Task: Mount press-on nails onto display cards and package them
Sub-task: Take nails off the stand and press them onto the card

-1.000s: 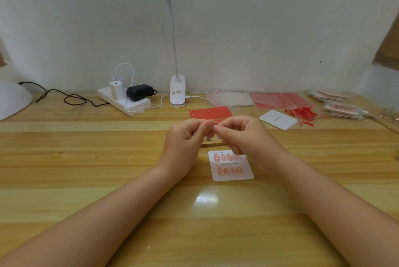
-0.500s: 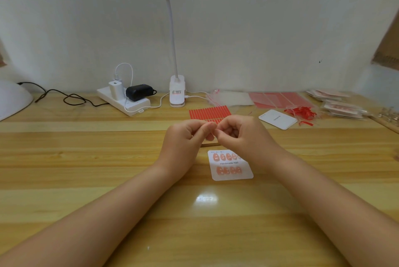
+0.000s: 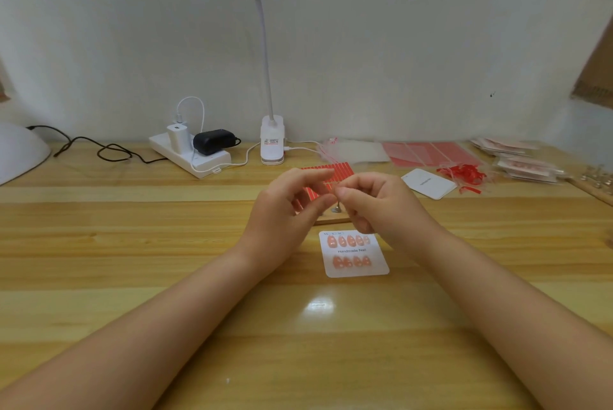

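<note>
Hands meet above the wooden table, over the display card lying flat with nine pink nails mounted. Left hand has opened since a moment ago, fingers now loosely spread; right hand still pinches something too small to tell. Behind them lies the red strip sheet.

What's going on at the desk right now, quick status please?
Left hand and right hand raised together, fingertips meeting over something too small to identify. Display card flat on the table, nine pink nails mounted. Nothing in the way.
</note>
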Demonstrator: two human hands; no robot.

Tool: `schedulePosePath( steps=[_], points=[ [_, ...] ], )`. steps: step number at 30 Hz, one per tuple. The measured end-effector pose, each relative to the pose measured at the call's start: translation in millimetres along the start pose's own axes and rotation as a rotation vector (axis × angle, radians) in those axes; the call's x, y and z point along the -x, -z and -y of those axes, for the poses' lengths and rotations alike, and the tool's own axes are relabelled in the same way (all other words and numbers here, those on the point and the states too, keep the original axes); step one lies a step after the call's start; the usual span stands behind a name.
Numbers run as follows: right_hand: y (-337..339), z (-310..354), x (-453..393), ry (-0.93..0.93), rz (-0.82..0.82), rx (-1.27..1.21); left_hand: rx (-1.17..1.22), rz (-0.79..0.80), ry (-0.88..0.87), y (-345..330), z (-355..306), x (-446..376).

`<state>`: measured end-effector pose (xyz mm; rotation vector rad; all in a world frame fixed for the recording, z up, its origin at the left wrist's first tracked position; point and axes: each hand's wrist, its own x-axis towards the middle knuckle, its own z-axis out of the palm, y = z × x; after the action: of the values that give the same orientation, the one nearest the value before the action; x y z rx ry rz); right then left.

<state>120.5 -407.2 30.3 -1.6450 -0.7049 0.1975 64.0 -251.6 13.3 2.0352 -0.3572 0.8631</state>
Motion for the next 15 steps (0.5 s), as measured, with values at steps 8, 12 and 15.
schedulePosePath(
  steps=[8, 12, 15],
  points=[
    [8, -1, -1, -0.075, 0.103, -0.017, -0.044, 0.007, -0.051, 3, 0, 0],
    [17, 4, -4, -0.116, 0.047, 0.060, -0.048, 0.026, 0.087, 1, 2, -1],
    [32, 7, -6, -0.165, 0.104, 0.317, -0.265, 0.203, 0.158, -1, 7, -1]
  ],
)
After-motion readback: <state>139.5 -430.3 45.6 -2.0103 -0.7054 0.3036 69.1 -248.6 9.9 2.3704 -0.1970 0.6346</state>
